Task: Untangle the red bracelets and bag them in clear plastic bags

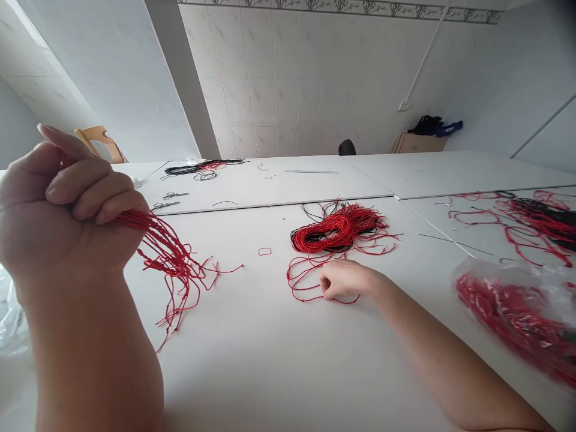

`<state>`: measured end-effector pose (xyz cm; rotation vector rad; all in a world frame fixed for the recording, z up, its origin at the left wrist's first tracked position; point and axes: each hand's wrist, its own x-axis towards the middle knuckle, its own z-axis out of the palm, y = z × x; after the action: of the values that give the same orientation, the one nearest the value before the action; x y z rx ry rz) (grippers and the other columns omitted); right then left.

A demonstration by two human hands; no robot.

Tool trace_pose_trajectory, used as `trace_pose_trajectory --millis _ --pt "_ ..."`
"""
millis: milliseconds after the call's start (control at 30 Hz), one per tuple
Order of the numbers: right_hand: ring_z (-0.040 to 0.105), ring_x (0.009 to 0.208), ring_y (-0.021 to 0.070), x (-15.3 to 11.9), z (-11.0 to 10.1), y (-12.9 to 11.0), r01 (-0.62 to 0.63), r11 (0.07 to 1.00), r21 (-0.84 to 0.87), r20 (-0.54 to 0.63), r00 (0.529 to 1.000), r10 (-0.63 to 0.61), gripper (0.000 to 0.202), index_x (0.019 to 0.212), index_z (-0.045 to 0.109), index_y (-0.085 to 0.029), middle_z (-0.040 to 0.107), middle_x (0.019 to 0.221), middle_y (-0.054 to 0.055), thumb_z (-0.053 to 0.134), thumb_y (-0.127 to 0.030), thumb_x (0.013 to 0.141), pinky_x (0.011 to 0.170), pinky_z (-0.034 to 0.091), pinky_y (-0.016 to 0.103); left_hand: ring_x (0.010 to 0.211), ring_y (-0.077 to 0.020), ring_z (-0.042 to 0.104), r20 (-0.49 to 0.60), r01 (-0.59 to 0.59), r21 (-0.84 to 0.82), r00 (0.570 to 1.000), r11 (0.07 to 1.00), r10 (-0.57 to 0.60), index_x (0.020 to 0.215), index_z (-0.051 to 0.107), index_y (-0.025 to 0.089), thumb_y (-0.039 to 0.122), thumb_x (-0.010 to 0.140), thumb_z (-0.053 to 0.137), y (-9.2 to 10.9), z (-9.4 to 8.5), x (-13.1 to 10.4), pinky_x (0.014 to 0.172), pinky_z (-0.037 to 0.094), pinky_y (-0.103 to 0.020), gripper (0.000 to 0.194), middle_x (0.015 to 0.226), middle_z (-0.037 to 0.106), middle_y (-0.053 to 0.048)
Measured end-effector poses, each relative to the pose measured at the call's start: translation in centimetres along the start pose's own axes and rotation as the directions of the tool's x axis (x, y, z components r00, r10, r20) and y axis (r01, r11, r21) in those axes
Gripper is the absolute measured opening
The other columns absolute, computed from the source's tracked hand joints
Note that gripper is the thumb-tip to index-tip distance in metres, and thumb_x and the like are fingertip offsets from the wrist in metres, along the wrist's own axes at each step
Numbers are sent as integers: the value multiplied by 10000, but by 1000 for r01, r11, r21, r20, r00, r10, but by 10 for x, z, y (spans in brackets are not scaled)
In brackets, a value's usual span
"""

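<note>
My left hand (76,204), raised at the left, is closed around a bunch of red braided cords (166,240). Their knotted, frayed ends hang down to the right of my wrist. Over the middle of the table, my right hand (344,279) is closed with its fingers curled on loose red cord loops (301,279) that lie on the white surface. Just beyond that hand sits a thick coiled bundle of red and black cords (333,231). The fingertips of my right hand are partly hidden.
Scissors (166,205) and a black cord bundle (198,168) lie at the back left. A thin ruler-like strip (311,171) is farther back. On the right are more red and black cords (540,219) and a clear plastic bag (508,312) of red cords. A small red rectangle (265,252) lies mid-table.
</note>
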<state>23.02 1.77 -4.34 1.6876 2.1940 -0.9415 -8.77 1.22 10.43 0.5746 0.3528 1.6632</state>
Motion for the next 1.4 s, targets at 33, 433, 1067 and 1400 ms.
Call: trace_pose_trajectory --millis 33,433,1067,1400 --pt "624 715 209 1 0 0 0 1000 8 7 1000 0 87 615 656 -196 701 725 28 666 -113 638 559 360 293 399 -65 232 68 -21 42 998 999 18 920 676 213 276 1123 308 1 -2 0 346 224 -176 425 469 312 87" --pt "708 1068 218 -62 -64 36 720 335 608 -655 693 -302 141 847 685 -244 748 1193 42 739 -355 914 868 579 362 395 -75 255 140 -49 124 990 991 32 910 640 204 189 1091 392 4 -1 -5 345 254 -186 308 488 281 91" --pt "590 1244 269 -25 -139 -52 707 693 144 -651 595 -472 107 840 584 -202 572 1443 76 622 -291 885 1012 466 414 345 -63 238 118 191 243 967 951 -224 882 661 144 170 1084 313 -65 6 1 328 242 -162 403 466 263 87" --pt "645 692 124 -1 -79 -58 763 325 558 -709 642 -290 159 917 580 -195 649 782 -15 652 -336 928 740 556 304 456 -53 416 118 359 183 916 915 -383 936 683 80 171 1040 456 -90 -1 -1 367 353 -146 265 697 527 2"
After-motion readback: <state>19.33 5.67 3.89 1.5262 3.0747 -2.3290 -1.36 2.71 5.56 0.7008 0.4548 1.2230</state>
